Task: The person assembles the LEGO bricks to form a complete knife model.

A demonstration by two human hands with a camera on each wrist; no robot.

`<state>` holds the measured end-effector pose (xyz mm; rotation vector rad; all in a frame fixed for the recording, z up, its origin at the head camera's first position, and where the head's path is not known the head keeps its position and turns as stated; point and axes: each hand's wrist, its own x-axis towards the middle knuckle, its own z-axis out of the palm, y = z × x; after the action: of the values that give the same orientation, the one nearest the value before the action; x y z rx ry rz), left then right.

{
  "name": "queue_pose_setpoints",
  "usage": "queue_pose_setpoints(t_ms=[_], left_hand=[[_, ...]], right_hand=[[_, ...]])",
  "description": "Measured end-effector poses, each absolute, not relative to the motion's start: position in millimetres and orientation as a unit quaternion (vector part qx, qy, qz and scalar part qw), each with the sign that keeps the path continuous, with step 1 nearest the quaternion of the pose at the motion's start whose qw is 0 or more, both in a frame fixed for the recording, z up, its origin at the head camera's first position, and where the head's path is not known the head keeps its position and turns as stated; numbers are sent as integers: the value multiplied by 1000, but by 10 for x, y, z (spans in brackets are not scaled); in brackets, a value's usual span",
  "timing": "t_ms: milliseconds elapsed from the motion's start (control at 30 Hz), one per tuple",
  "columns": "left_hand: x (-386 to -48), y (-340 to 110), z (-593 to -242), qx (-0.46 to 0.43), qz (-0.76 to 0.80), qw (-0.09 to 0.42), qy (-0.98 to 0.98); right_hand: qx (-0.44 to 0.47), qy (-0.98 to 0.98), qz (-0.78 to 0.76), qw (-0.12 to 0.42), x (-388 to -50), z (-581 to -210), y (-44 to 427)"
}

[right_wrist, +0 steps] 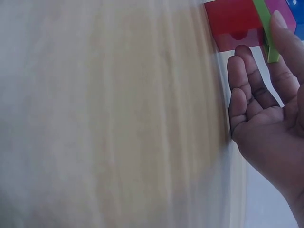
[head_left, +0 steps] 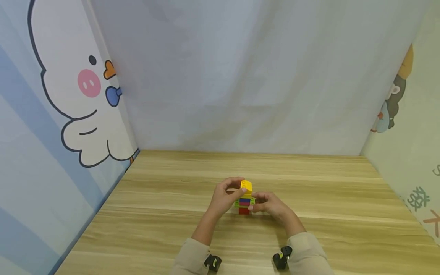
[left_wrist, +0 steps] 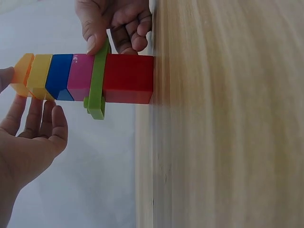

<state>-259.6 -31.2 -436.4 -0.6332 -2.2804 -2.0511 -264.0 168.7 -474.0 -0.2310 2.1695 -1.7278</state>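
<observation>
A tower of toy building blocks stands upright on the table. Lowest is a red block (left_wrist: 129, 79), topped by a longer light-green piece (left_wrist: 98, 80) that sticks out at the sides. Magenta (left_wrist: 80, 76), blue (left_wrist: 60, 76) and yellow (left_wrist: 40, 76) blocks follow upward. At the top sits a yellow block (head_left: 246, 186) with a slanted face, pinched between the thumb and fingers of my left hand (head_left: 221, 198). My right hand (head_left: 274, 207) steadies the tower lower down, its thumb and fingers gripping the green piece's right end. Its other fingers are loosely curled beside the red block.
The wooden table (head_left: 165, 236) extends around the tower on every side. A pale curtain (head_left: 240, 84) hangs behind its far edge, with cartoon-printed cloths at left and right. Black devices (head_left: 213, 262) are strapped at both wrists over beige sleeves.
</observation>
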Motion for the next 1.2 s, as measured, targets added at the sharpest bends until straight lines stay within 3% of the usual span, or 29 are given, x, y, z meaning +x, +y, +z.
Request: queue_pose_setpoints(t_ms=[267,567,1200], left_hand=[[-2422,-324,-4113,-209,-650,3,-731],[-2628,-305,-4377,-204,-633,22,-746],[-2600,-237,-4351,-177,-588,51,-788]], right_hand=[[-81,762,-617,181,-2634,-4745,1683],[-99,759,-617,182,-2674,-4790,1697],[-89,762,-616,180,-2653,-4766,1681]])
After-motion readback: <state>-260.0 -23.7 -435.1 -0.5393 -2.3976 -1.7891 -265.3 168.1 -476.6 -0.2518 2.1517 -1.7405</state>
